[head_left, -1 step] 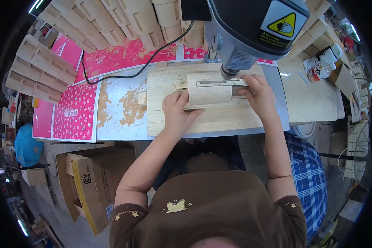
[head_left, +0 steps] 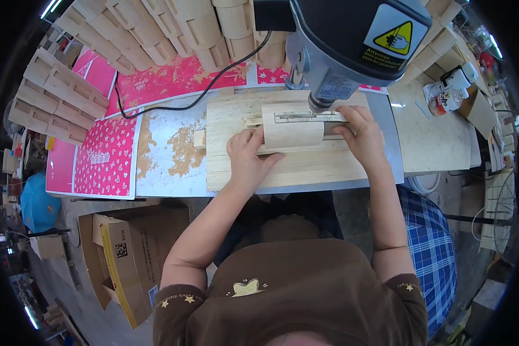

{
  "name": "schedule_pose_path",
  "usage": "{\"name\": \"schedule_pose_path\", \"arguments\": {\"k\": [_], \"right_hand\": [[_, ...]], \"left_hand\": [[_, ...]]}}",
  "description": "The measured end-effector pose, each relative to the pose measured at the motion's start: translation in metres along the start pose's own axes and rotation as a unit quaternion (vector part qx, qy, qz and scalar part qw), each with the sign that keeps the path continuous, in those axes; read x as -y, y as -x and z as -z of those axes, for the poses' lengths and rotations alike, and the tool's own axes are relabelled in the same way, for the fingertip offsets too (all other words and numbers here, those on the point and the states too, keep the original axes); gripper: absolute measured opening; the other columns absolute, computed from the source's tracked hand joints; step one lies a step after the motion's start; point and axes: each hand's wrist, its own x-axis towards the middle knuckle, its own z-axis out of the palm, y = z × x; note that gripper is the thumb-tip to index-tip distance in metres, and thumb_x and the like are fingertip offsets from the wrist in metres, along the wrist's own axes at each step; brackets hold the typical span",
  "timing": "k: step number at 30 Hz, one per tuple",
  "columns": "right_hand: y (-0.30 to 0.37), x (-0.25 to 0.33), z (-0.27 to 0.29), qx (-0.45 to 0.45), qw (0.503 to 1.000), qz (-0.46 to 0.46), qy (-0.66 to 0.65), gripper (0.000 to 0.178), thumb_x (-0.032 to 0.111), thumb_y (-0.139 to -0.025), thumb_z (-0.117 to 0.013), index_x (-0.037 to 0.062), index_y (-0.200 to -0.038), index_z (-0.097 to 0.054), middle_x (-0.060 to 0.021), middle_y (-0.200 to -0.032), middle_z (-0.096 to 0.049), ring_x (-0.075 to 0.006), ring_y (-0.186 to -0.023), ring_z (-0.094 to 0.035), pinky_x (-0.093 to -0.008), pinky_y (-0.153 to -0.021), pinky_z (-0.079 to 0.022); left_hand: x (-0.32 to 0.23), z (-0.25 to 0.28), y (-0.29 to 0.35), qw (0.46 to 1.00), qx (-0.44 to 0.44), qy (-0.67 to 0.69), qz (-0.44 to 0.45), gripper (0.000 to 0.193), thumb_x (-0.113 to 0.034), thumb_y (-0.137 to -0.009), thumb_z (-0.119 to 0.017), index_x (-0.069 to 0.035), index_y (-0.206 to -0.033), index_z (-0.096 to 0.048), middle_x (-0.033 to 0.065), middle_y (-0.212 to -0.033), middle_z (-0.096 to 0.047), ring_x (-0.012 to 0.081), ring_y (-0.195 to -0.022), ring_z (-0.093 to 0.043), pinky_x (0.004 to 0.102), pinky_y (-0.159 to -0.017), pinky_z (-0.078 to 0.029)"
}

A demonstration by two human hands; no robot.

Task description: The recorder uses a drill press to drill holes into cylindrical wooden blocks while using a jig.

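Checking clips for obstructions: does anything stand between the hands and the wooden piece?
Nothing visible. The left hand touches the wooden piece at its left end; the right hand is at its right end, by the strip on top.

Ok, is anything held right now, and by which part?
The left hand holds the pale wooden piece by its left end. The right hand touches the right end of the slotted strip; whether it grips cannot be told.

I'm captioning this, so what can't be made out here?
All in the head view:
Top of the drill press: cut off by the upper edge.
Any bit below the chuck: hidden by the chuck.
Underside of the wooden piece: hidden by its upper face.
Stacked wooden blocks: some cut by that edge.
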Motion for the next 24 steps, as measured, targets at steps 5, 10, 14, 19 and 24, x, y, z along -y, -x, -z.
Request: {"name": "schedule_pose_path", "arguments": {"k": [5, 10, 14, 19, 24], "right_hand": [[-0.011, 0.01, 0.014, -0.09, 0.973, 0.021, -0.214, 0.051, 0.006, -0.077, -0.068, 0.0055, -0.124, -0.048, -0.0097, -0.106, -0.058, -0.0215, -0.104, -0.054, -0.0345, -0.084, -0.045], [-0.081, 0.035, 0.092, -0.254, 0.915, 0.041, -0.31, 0.046, 0.022, -0.092, -0.054, 0.0066, -0.133, -0.038, -0.0107, -0.115, -0.054, -0.0189, -0.106, -0.052, -0.0297, -0.082, -0.046], [-0.13, 0.051, 0.124, -0.215, 0.97, 0.068, -0.088, 0.033, 0.032, -0.094, -0.05, 0.0049, -0.11, -0.058, -0.0076, -0.09, -0.063, -0.0139, -0.086, -0.058, -0.0264, -0.074, -0.046], [-0.122, 0.067, 0.123, -0.226, 0.972, 0.034, -0.051, 0.025, 0.028, -0.091, -0.052, 0.0051, -0.091, -0.062, -0.0086, -0.07, -0.058, -0.0142, -0.067, -0.056, -0.028, -0.064, -0.044], [-0.074, 0.081, 0.124, -0.213, 0.972, 0.071, -0.063, 0.022, 0.022, -0.09, -0.053, 0.0033, -0.079, -0.058, -0.01, -0.059, -0.049, -0.0147, -0.053, -0.046, -0.0278, -0.052, -0.04]], "left_hand": [[0.006, -0.004, 0.002, 0.999, 0.019, 0.013, 0.024, 0.063, -0.025, -0.054, -0.081, -0.013, -0.112, -0.06, 0.0019, -0.08, -0.053, 0.0224, -0.089, -0.049, 0.0384, -0.085, -0.031], [0.006, -0.002, 0.002, 0.999, 0.038, 0.014, 0.036, 0.061, -0.026, -0.057, -0.079, -0.013, -0.113, -0.06, 0.0016, -0.08, -0.05, 0.0232, -0.085, -0.047, 0.0382, -0.08, -0.031], [0.004, -0.001, 0.003, 1.0, 0.024, -0.005, 0.016, 0.059, -0.026, -0.058, -0.079, -0.013, -0.112, -0.06, 0.0016, -0.08, -0.05, 0.0236, -0.084, -0.047, 0.0382, -0.078, -0.031], [0.004, -0.002, 0.002, 0.999, 0.024, -0.015, 0.027, 0.057, -0.025, -0.056, -0.08, -0.012, -0.109, -0.062, 0.0023, -0.081, -0.051, 0.0245, -0.084, -0.047, 0.0384, -0.078, -0.032], [0.003, -0.002, 0.0, 0.998, 0.037, 0.005, 0.043, 0.055, -0.021, -0.055, -0.08, -0.013, -0.107, -0.063, 0.0022, -0.08, -0.051, 0.0239, -0.083, -0.048, 0.0373, -0.078, -0.034]]}}
